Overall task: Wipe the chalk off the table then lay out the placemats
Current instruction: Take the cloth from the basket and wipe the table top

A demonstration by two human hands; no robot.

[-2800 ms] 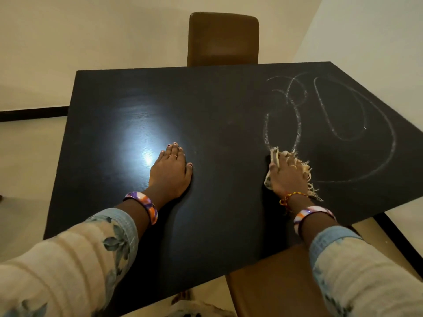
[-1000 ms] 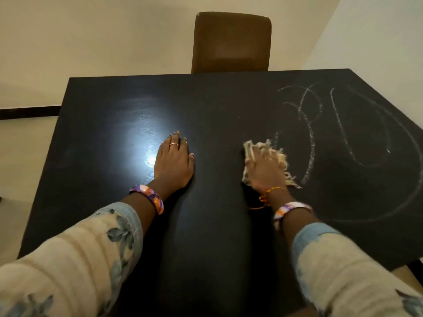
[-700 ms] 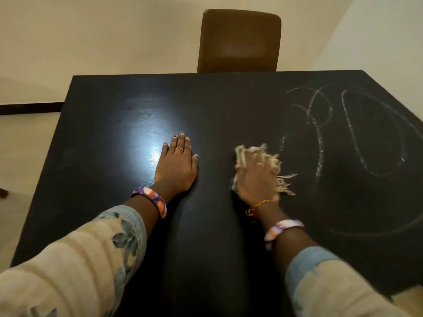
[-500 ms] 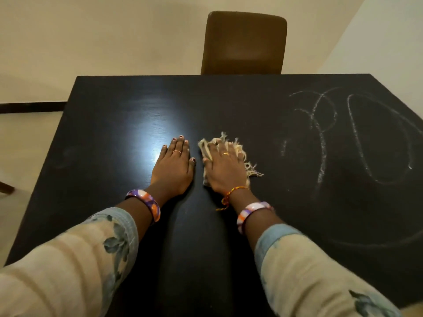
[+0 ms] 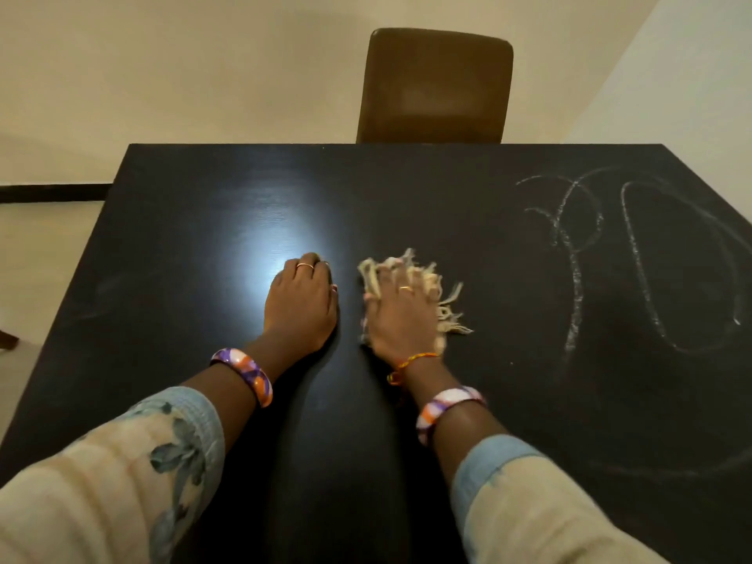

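A black table (image 5: 195, 246) fills the view. White chalk marks (image 5: 574, 254) remain on its right side: a looped scribble and a large oval outline. My right hand (image 5: 401, 315) presses flat on a cream fringed cloth (image 5: 445, 321) near the table's middle, well left of the chalk. The cloth's fringe sticks out past my fingers and to the right. My left hand (image 5: 301, 303) rests on the table just left of the cloth, its fingertips bent down, holding nothing. No placemats are in view.
A brown chair (image 5: 435, 87) stands at the table's far edge. A faint smudge (image 5: 101, 287) shows near the table's left edge. Pale floor lies to the left, and a wall corner is at the right.
My right hand has swept the cloth leftward from the chalk scribble to the table's middle, beside my left hand. The scribble's lower left part is gone. My left fingertips have bent.
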